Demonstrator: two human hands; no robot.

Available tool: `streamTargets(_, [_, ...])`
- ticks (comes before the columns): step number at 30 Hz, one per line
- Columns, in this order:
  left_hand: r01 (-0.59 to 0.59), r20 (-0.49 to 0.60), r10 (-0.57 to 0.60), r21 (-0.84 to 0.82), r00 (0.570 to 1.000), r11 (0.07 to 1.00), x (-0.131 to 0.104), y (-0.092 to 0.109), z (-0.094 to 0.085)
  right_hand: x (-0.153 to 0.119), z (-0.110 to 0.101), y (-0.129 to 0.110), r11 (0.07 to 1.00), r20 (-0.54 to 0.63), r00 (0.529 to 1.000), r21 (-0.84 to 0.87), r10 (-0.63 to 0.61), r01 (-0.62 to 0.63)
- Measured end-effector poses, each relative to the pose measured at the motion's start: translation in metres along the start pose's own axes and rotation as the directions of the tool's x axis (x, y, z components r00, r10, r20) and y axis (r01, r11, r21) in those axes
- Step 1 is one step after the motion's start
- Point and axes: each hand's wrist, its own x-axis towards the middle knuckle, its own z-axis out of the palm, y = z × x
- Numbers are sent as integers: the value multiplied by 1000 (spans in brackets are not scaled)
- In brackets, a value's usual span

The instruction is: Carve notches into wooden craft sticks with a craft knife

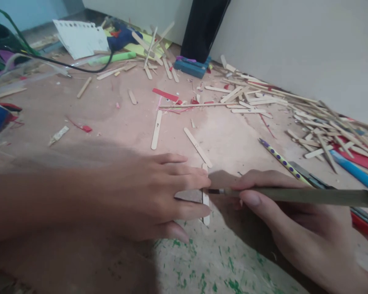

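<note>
A short wooden craft stick [205,204] lies upright in the picture on the work surface. My left hand [168,192] is spread flat, its fingertips pressing on that stick. My right hand [282,212] grips a long olive-green handled tool [294,196] between thumb and fingers. The tool's dark narrow tip touches or nearly touches the stick between my left fingertips. Just beyond my left fingers lie two more sticks, one slanted [198,147] and one near vertical [156,130].
Piled sticks [325,126] line the wall at right. A patterned pencil [282,159] and a blue marker [355,169] lie beyond my right hand. Farther back are a black object on a blue base [192,67], torn paper [81,38] and red scraps [165,94].
</note>
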Motion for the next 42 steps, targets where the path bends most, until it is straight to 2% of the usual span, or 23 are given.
streamTargets(3, [-37, -17, 37, 32, 999, 999, -1, -2, 2, -4, 4, -4, 1000, -3, 1000, 0, -4, 4])
streamTargets(9, [-39, -16, 40, 24, 999, 999, -4, -3, 4, -7, 11, -9, 999, -68, 997, 16, 34, -33])
streamTargets(16, [-46, -29, 46, 13, 999, 999, -4, -4, 3, -7, 10, -11, 983, -142, 973, 4, 181, -183])
streamTargets(20, [-37, -12, 37, 13, 999, 999, -3, -4, 4, -6, 9, -9, 985, -125, 977, -16, 171, -174])
streamTargets(26, [-50, -21, 51, 36, 999, 998, -4, -6, 4, -5, 7, -7, 979, -149, 968, 69, 200, -192])
streamTargets(31, [-57, -44, 58, 38, 997, 998, -4, -7, 6, -5, 7, -5, 986, -92, 985, 103, 144, -134])
streamTargets(36, [-55, -57, 57, 36, 997, 998, -3, -6, 6, -3, 6, -5, 997, -88, 994, 29, 70, -68])
streamTargets(42, [-32, -42, 33, 18, 999, 999, -4, -6, 6, -2, 6, -6, 998, -77, 996, 45, 43, -39])
